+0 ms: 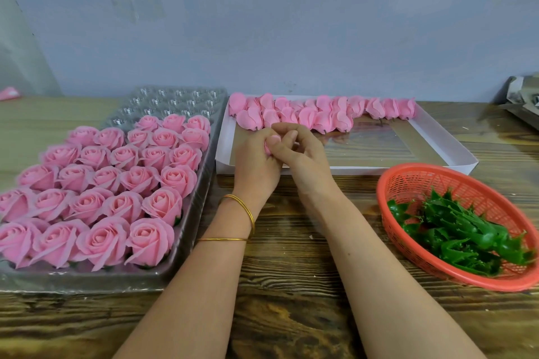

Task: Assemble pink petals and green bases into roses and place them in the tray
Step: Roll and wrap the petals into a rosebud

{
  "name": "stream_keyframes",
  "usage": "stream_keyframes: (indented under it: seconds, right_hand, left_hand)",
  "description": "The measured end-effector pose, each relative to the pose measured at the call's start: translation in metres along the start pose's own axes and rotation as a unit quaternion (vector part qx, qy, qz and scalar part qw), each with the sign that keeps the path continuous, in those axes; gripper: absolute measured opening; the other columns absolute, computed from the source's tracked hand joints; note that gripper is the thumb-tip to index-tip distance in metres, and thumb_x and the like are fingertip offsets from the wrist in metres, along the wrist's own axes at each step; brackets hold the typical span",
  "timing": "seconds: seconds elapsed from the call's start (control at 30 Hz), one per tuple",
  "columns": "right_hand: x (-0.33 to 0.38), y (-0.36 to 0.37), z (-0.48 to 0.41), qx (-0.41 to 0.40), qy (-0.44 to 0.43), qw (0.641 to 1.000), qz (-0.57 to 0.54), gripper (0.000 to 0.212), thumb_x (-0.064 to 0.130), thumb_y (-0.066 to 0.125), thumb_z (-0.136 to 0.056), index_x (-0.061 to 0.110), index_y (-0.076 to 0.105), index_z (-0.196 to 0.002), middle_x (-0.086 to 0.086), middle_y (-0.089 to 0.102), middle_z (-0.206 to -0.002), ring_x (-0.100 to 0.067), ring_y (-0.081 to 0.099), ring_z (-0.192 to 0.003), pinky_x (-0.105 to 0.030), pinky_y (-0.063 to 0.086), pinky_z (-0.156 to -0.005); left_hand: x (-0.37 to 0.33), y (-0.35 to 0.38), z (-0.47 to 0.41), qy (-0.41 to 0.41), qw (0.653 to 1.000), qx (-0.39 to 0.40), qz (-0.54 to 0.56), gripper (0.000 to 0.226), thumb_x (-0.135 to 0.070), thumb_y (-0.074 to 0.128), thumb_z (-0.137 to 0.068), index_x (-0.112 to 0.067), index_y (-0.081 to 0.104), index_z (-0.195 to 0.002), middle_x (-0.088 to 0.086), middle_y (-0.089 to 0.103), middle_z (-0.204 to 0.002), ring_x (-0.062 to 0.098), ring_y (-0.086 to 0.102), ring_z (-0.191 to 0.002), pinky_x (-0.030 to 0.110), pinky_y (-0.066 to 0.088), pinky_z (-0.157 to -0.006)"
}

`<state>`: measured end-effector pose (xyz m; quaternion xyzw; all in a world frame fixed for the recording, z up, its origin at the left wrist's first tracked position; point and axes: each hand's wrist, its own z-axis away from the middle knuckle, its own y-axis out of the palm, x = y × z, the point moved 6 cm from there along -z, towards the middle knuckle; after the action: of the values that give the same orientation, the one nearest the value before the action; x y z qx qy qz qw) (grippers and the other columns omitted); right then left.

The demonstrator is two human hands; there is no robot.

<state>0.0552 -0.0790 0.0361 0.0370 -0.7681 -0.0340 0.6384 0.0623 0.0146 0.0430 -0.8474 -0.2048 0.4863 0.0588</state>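
Your left hand point(256, 154) and right hand point(297, 151) close together around one pink petal bud point(269, 146), just in front of the white box point(455, 151). It looks soft and crushable; pinch low by the stem end, lightly.

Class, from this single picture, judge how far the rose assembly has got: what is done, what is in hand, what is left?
Done: finished roses fill most of the clear tray.
In hand: left hand and right hand together hold a pink petal piece.
Left: empty tray pockets at the back, petal heads in the white box, green bases in the red basket.
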Motion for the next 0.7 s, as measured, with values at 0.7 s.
stream_keyframes:
  seconds: [0.7]
  right_hand:
    - [-0.012,-0.005,-0.01,-0.021,0.032,0.995,-0.087,0.02,0.0,0.045,-0.096,0.006,0.065,-0.098,-0.014,0.067,-0.098,-0.018,0.064,-0.09,-0.027,0.052,-0.08]
  left_hand:
    - [0.011,-0.009,-0.007,-0.052,0.996,-0.07,0.03,0.043,-0.032,0.057,-0.096,0.002,0.057,-0.069,0.022,0.059,-0.07,0.032,0.054,-0.064,0.037,0.044,-0.059]
